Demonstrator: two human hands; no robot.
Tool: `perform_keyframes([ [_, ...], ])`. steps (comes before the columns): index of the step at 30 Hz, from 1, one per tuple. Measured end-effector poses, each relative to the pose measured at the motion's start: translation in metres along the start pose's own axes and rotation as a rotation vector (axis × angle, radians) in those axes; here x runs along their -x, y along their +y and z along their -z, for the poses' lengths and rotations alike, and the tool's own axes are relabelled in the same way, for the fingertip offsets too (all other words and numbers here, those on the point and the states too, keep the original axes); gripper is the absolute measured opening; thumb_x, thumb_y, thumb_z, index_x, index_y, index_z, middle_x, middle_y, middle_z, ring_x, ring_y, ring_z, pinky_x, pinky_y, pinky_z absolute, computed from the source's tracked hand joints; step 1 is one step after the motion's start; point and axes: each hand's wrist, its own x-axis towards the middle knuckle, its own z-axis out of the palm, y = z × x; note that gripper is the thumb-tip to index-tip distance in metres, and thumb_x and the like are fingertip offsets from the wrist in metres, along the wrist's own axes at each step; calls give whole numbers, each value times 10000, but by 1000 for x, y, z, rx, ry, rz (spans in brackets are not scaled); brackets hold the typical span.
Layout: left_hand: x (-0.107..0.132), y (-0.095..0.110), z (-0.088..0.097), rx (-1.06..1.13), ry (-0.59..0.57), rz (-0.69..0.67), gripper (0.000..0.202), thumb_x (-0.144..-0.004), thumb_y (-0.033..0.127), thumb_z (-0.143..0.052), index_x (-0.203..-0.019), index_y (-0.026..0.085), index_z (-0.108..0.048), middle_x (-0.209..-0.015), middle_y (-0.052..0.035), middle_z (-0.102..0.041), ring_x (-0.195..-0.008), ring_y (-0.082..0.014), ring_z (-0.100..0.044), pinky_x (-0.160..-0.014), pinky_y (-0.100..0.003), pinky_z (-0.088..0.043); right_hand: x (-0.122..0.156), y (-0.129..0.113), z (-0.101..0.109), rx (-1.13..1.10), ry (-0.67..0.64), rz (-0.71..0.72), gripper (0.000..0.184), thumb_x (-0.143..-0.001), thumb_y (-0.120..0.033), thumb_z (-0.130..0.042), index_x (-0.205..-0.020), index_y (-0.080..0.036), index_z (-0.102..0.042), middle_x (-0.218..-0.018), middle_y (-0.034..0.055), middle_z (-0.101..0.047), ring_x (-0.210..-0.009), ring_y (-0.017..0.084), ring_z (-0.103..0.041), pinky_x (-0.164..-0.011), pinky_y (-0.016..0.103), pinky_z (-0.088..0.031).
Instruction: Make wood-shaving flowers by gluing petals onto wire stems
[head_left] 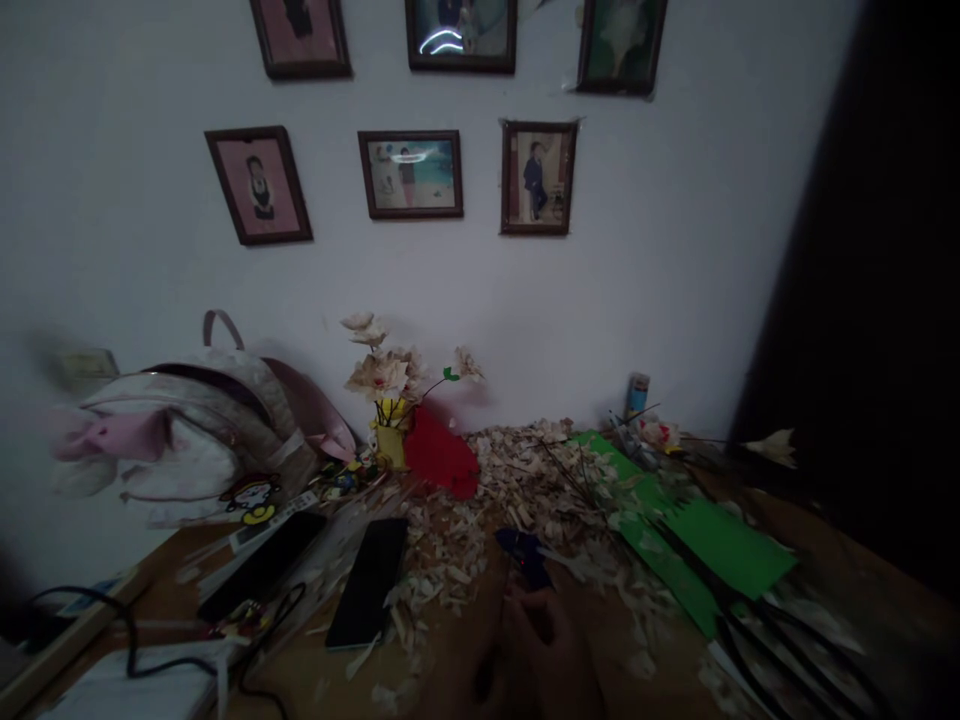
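From where I stand, the room is dim and the two hands work low at the near edge of the table. The right hand has its fingers drawn to a narrow pinch at the lower edge of a blue piece, dark and a little blurred, which sits just beyond the fingertips, in front of the scraps. The left hand is close beside it, deep in shadow; I cannot tell whether its fingers grip anything.

Pale scraps lie thick across the middle of the table, heaped toward the wall and thinner around the hands. To the right of them a green sheet lies at a slant, with big black scissors partly across it, handles toward me. Left of the hands is a dark phone, and farther left a black slab and a loose cable.

At the back stands a yellow vase of pale flowers, a red sheet beside it. A pale bag with a pink bow slumps at the left. Picture frames hang above in two rows.
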Motion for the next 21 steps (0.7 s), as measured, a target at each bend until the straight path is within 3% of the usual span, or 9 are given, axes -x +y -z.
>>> perform_keyframes([
  [5, -2, 3, -1, -2, 10, 6, 232, -848, 301, -472, -1050, 217, -551, -1132, -56, -564, -924, -176, -572, -798, -381, -482, 0, -2, 1, 36, -32, 24, 280, -626, -495, -580, -623, -216, -569, -653, 3, -668, -622, 176, -606, -566, 240, -444],
  [10, -1, 0, -4, -5, 14, 25, 234, -801, 344, -523, -985, 242, -626, -981, -45, -653, -938, -216, -587, -860, -378, -458, -1, -2, 3, 101, -59, 11, 292, -642, -501, -565, -624, -210, -553, -617, -10, -646, -599, 157, -586, -543, 223, -422],
  [15, 0, 2, -3, 7, 20, 17, 244, -845, 303, -478, -1061, 212, -545, -1145, -60, -558, -943, -183, -567, -813, -398, -474, -1, 1, 2, 104, -43, 6, 282, -646, -487, -561, -618, -207, -543, -559, -14, -616, -560, 156, -569, -522, 228, -412],
  [21, 1, 4, -1, 33, 28, 11, 246, -848, 291, -476, -1071, 209, -535, -1140, -62, -554, -922, -178, -571, -787, -383, -487, -1, 2, 1, 99, -22, 1, 278, -648, -484, -563, -608, -210, -534, -608, -7, -637, -584, 156, -575, -530, 230, -415],
])
